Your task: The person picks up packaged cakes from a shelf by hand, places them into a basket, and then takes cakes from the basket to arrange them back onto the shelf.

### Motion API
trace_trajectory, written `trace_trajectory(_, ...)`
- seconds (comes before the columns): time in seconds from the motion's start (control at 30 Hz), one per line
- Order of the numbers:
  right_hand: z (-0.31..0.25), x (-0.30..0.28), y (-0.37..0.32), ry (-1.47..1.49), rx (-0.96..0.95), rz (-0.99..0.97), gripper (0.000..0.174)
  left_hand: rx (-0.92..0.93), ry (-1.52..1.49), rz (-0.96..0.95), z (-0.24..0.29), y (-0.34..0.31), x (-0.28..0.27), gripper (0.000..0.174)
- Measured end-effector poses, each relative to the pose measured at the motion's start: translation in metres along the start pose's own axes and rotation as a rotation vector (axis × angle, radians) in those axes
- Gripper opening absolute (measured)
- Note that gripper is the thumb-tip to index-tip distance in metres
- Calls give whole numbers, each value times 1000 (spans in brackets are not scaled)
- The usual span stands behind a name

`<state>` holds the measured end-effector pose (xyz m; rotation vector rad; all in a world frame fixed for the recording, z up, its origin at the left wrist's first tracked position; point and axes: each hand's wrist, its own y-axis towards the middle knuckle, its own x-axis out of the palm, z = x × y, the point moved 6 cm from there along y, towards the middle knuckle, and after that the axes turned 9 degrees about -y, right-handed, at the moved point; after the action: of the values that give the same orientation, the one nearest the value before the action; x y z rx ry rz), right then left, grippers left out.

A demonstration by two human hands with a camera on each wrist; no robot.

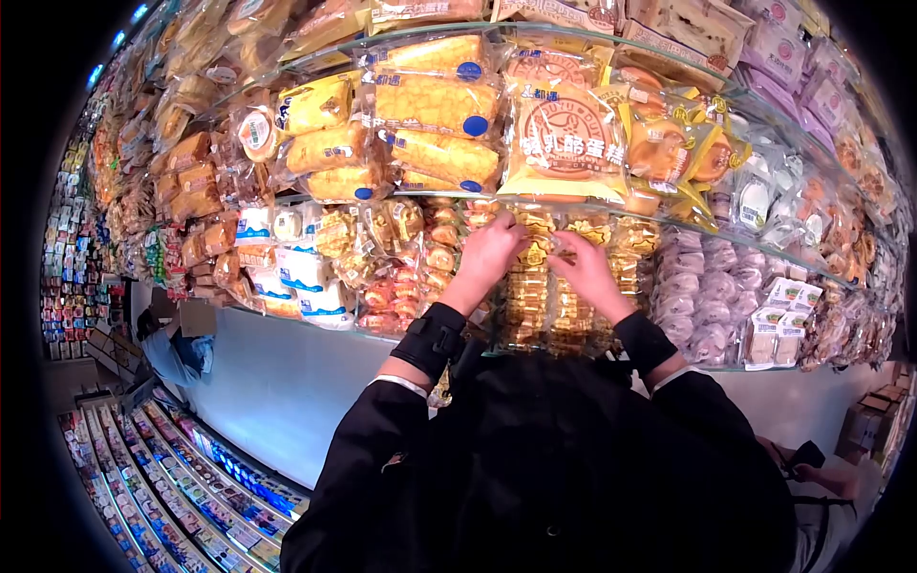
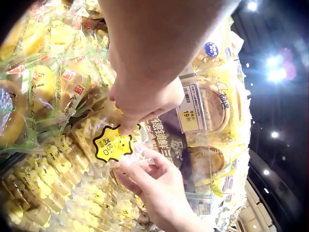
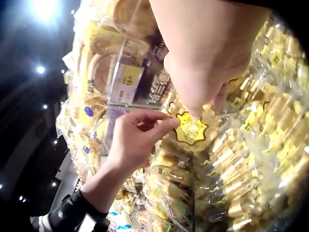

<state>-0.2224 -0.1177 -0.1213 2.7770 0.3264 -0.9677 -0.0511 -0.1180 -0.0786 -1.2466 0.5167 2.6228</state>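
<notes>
A clear plastic packet of pastries with a yellow star-shaped label (image 2: 112, 145) is between my two hands on the lower shelf. My left hand (image 1: 493, 252) pinches the packet at the label's left edge with thumb and fingertips, as the right wrist view shows. On the other side, my right hand (image 1: 585, 273) pinches a crinkled bit of its clear film; in the left wrist view this hand (image 2: 157, 186) has thumb and fingers together there. Several rows of like gold-coloured packets (image 1: 530, 310) stand right below the hands. The fingers hide part of the label.
Bagged cakes (image 1: 564, 129) fill the glass shelf above the hands. A price tag (image 2: 191, 108) is fixed to that shelf's front. Purple-tinted packets (image 1: 702, 296) stand to the right, blue-and-white packs (image 1: 306, 277) to the left. Another person (image 1: 172, 349) is at the far left.
</notes>
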Motion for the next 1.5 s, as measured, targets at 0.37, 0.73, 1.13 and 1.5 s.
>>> trace_trajectory(0.37,-57,18,-1,-81,-176,-543,13,36,92,4,-1,0,-2,15)
trace_trajectory(0.73,-7,64,20,-238,-250,-917,21,58,265,95,9,-17,10,18)
trace_trajectory(1.13,-2,76,35,-245,18,-1092,45,-50,29,312,1,-58,-72,30)
trace_trajectory(1.5,4,91,54,-102,74,-1205,51,-556,327,506,-126,-116,-171,83)
